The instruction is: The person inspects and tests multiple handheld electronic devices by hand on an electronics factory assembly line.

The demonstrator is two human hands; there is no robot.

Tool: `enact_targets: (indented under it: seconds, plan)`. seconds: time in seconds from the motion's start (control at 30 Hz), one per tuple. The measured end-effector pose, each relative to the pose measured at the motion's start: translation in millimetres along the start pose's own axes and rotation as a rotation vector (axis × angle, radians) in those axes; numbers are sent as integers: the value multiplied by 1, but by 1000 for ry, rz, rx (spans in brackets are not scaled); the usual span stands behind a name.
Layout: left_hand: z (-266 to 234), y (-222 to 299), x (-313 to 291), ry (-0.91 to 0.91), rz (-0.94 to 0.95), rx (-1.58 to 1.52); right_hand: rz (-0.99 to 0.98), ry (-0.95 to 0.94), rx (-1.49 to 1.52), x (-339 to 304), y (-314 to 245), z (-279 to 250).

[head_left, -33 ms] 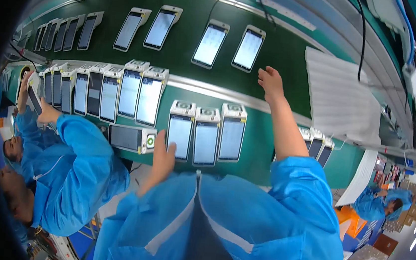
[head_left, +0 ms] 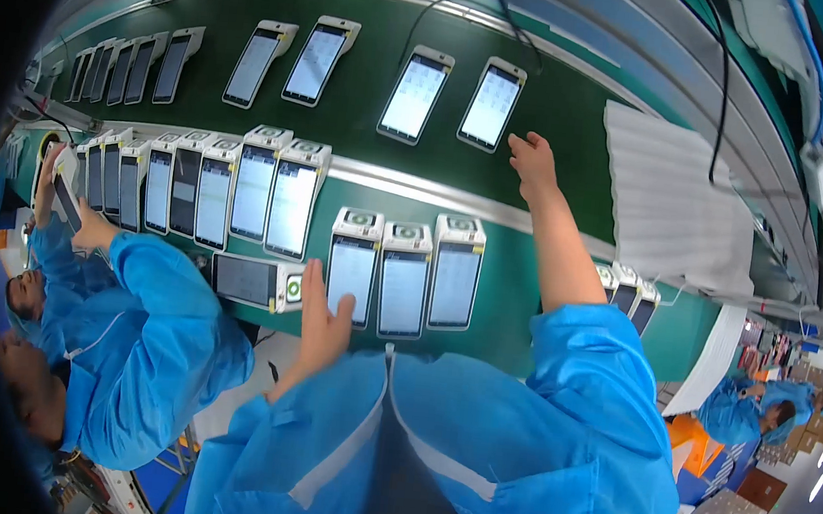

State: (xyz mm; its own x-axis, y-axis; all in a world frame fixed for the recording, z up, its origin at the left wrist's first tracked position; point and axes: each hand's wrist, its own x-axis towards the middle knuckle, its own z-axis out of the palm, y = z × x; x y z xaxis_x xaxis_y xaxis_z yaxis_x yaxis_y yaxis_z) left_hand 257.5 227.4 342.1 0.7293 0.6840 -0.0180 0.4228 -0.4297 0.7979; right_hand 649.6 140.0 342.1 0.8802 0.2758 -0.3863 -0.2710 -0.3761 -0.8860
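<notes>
My left hand (head_left: 323, 328) is held at the near edge of the green bench, its thumb spread from the fingers and nothing in it. It is beside the left one of three white handheld terminals (head_left: 351, 273) with lit screens, which lie in a row in front of me. Another terminal (head_left: 245, 280) lies sideways to the left of that hand, its screen dark. My right hand (head_left: 535, 166) reaches over the dark green belt, empty, with loosely bent fingers apart. Close to its fingertips, but apart from them, lies a lit terminal (head_left: 493, 104); a second lit terminal (head_left: 415, 96) is left of it.
More terminals (head_left: 294, 201) stand in a tight row to the left. A co-worker in a blue smock (head_left: 158, 322) holds a terminal (head_left: 67, 189) there. A white foam sheet (head_left: 675, 193) covers the belt's right part. Black cables (head_left: 720, 89) hang overhead.
The view has shifted slightly, so the bench and terminals appear a little lower. My left hand's fingers point more upright. My right hand stays over the belt.
</notes>
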Motion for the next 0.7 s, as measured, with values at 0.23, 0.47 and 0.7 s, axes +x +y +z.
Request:
enact_targets:
  seconds: [0.23, 0.47, 0.7]
  plan:
    - [37, 72, 182, 97, 235, 33, -158, 224, -596, 51, -2, 63]
    - [114, 49, 287, -123, -263, 590, -119, 53, -616, 22, -30, 73]
    - [140, 36, 298, -256, -224, 460, -276, 135, -714, 48, -10, 58]
